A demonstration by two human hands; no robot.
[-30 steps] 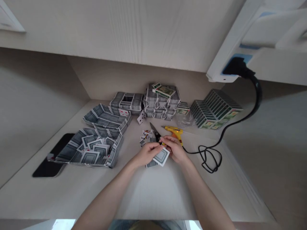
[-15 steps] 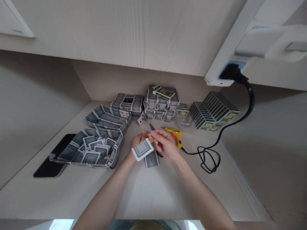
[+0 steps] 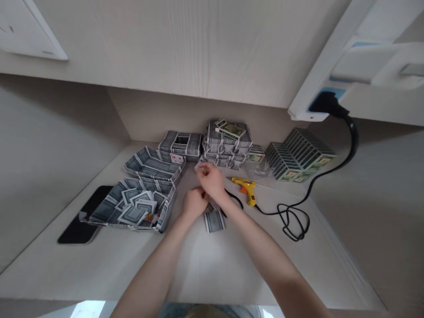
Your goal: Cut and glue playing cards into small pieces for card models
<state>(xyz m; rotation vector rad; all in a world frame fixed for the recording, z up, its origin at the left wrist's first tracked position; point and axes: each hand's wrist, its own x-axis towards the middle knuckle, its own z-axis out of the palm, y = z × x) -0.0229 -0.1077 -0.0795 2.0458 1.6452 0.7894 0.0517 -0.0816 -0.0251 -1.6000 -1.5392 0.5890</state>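
Observation:
My right hand [image 3: 211, 180] reaches forward over my left, its fingertips closed on the white edge of a playing card [image 3: 199, 166] in front of the stacked boxes. My left hand [image 3: 194, 201] is curled just below it near the tabletop; what its fingers hold, if anything, is hidden. Close to my wrists, a grey-backed playing card [image 3: 215, 221] lies face down. To the left, an open box made of cards [image 3: 167, 207] contains several loose cards [image 3: 134, 212], and one of them shows a coloured face.
A yellow glue gun [image 3: 247, 187] lies to the right, its black cord [image 3: 294, 216] looping toward a socket. Card-covered boxes [image 3: 227, 143] stand at the back, card packs [image 3: 298, 154] at the right rear. A black phone [image 3: 74, 234] sits partly under the left box.
The card that was between my hands has left them, and a coloured card face now shows in the left box. My right hand has moved forward to the card by the boxes.

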